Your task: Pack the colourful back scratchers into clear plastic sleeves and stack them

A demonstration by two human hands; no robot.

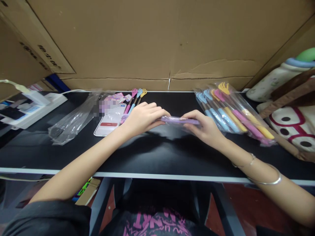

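My left hand [141, 118] and my right hand [205, 126] both pinch a purple back scratcher in a clear sleeve [179, 120], held level just above the black table [157, 154]. The left fingers close on its left end, the right fingers on its right end. Three loose scratchers [136, 96], pink, blue and yellow, lie behind my left hand. A stack of bagged scratchers [233, 113] in blue, yellow and pink lies right of my right hand.
A phone [110, 123] lies face up left of my left hand, with an empty clear bag [71, 123] further left. A white power strip [36, 105] sits at far left. Cardboard [157, 42] walls the back. A patterned bag [292, 121] stands at right.
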